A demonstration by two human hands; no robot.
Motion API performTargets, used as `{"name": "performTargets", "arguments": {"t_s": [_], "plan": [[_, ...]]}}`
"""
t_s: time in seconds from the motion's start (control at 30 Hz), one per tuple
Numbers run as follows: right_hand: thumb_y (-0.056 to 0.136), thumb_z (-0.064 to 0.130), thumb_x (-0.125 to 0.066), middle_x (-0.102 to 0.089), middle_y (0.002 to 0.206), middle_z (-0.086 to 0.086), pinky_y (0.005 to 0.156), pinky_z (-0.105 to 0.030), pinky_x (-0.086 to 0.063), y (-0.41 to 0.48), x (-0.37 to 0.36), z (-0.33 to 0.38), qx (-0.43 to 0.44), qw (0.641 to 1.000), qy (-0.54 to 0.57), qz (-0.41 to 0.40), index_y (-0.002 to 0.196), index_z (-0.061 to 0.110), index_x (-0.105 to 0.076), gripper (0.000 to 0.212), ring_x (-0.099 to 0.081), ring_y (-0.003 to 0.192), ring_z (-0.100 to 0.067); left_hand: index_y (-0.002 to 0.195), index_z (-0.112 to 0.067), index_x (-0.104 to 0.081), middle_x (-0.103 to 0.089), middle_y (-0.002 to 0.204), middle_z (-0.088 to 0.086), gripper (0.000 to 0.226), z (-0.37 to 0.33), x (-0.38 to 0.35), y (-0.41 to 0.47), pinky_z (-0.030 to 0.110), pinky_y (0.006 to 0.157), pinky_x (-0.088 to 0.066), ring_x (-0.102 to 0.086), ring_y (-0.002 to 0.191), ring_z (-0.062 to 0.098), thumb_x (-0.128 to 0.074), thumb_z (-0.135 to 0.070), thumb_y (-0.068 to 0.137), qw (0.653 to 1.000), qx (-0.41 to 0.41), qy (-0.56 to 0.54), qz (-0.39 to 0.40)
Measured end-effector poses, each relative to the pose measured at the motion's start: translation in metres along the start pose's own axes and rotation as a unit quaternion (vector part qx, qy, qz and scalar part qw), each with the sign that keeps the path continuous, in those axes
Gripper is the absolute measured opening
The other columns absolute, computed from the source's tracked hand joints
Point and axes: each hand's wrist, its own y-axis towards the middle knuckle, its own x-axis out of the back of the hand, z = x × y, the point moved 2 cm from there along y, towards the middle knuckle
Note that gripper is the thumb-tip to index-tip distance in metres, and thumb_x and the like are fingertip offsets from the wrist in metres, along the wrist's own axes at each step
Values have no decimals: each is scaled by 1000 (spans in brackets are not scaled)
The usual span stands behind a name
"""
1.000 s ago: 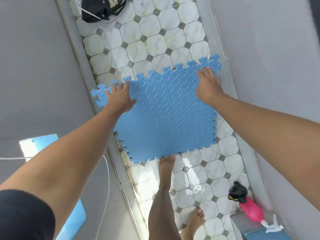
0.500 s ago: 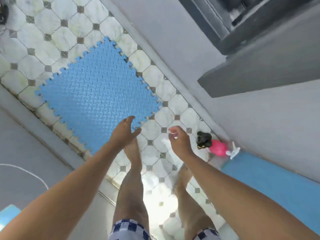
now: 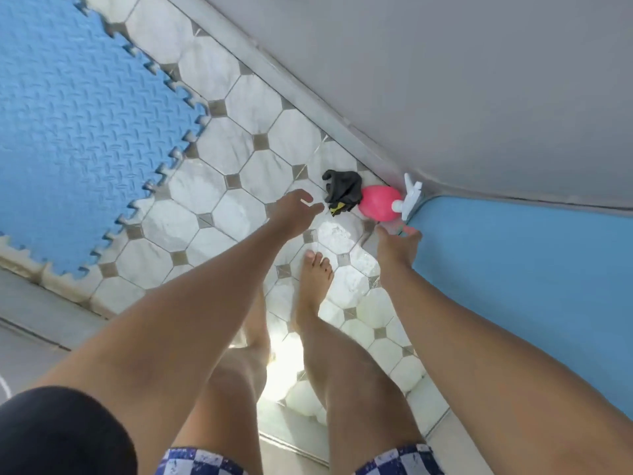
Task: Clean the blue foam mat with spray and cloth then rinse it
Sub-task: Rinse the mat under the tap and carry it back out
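Mat: blue foam mat (image 3: pixel 85 132) is lying flat on the tiles, far left.
Left hand (image 3: pixel 294 209): reaching open and empty, nearing the dark cloth (image 3: pixel 342 192).
Bottle: pink spray bottle (image 3: pixel 380 202) is touching the cloth, maybe lying sideways.
Right hand (image 3: pixel 395 246): reaching open and empty; it should be grabbing the bottle's body firmly.

Foam mat (image 3: pixel 82 132) lies on the floor (image 3: pixel 239 159) at ten o'clock. Cloth (image 3: pixel 342 192) touches spray bottle (image 3: pixel 380 203) at one o'clock, against the wall (image 3: pixel 445 80).

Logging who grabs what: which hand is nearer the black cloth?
Left. The left hand reaches just short of the black cloth; the right hand sits below the pink spray bottle, farther away.
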Motion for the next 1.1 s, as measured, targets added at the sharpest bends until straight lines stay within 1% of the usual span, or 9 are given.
{"name": "performTargets", "arguments": {"t_s": [0.17,0.27,0.37,0.43,0.53,0.7,0.87,1.0,1.1], "plan": [[80,34,-84,-48,144,-18,89,-32,-45,75,-22,-14,19,995,56,-76,149,14,-33,88,-58,122,-35,132,-10,-59,-61,133,7,51,11,-69,96,31,95,-48,-58,120,25,-66,-42,92,1000,19,-6,-7],[79,30,-85,-53,138,-20,91,-28,-40,103,-40,-18,89,991,21,-97,148,9,-40,85,-53,127,-33,137,-5,-44,-58,114,-1,75,10,-104,140,20,72,-44,-58,100,17,-76,-45,82,1000,20,4,-12],[80,34,-83,-55,127,-11,86,-21,-38,120,-52,-20,105,988,62,-100,146,17,-48,76,-56,115,-26,140,-7,-36,-53,125,4,110,15,-135,171,37,92,-53,-54,116,22,-87,-57,56,996,-3,92,-19],[81,34,-82,-57,114,-5,82,-21,-42,130,-55,-17,116,984,81,-109,138,18,-57,64,-57,100,-20,135,-12,-44,-52,123,5,94,24,-147,196,42,88,-56,-54,118,25,-84,-46,58,990,-13,123,-61],[88,31,-78,-66,97,-4,66,-13,-49,142,-50,-9,112,985,82,-104,115,8,-72,35,-62,84,-17,106,-13,-62,-66,99,9,38,18,-142,205,26,48,-55,-70,84,26,-62,-22,69,995,-30,31,-87],[91,30,-76,-69,93,-2,61,-17,-44,106,-44,-8,94,992,60,-65,110,6,-74,30,-70,86,-22,103,2,-61,-66,75,7,22,-4,-94,143,16,44,-48,-64,53,5,-60,0,82,996,-76,-50,8],[90,33,-74,-71,101,-10,61,-25,-41,9,-21,16,110,992,64,-25,107,8,-72,31,-68,89,-26,98,3,-58,-64,75,21,32,-28,-16,25,43,55,-50,-63,64,33,-54,10,67,976,-81,-144,139],[92,34,-73,-66,95,-12,65,-27,-40,-97,28,61,138,988,70,29,97,5,-67,30,-59,80,-22,101,6,-56,-59,75,24,30,-61,53,-93,36,53,-44,-57,63,33,-66,-6,75,956,-90,-233,154],[92,38,-72,-57,87,-6,60,-25,-36,-176,68,92,182,979,65,58,87,12,-58,30,-52,77,-21,106,5,-62,-65,81,22,60,-86,101,-176,34,56,-48,-62,65,30,-64,-52,88,943,-81,-293,135]]}}
